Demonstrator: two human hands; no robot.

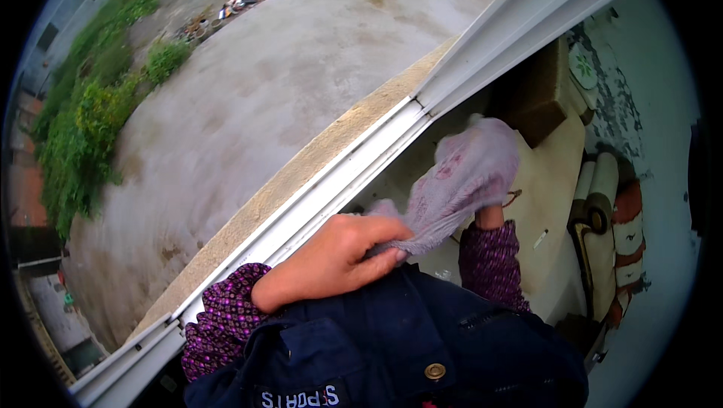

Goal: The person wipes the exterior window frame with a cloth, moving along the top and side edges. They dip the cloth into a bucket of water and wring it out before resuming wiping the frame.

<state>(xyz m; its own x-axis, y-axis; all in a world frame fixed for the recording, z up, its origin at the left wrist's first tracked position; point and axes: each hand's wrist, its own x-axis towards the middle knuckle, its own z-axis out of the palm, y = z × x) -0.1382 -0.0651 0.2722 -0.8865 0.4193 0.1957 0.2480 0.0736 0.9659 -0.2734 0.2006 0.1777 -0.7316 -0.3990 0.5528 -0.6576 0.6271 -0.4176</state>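
Note:
A thin, pale lilac-grey cloth [459,174] with pinkish patterned patches is bunched and stretched between my hands, just right of the window frame. My left hand [335,253] pinches its near end between thumb and fingers. The cloth's far, wider end lies over my right hand [489,216]; only a bit of skin by the wrist shows, and the fingers are hidden beneath the fabric. Both forearms wear purple patterned sleeves. A dark blue garment [361,325] covers my front below the hands.
A white window track [301,231] runs diagonally on my left, with a rough sill [309,171] and wet concrete yard [248,106] beyond. A brown box [538,99] sits on a pale surface [553,204] at right. Rolled sheets [599,189] lean near the peeling wall [655,220].

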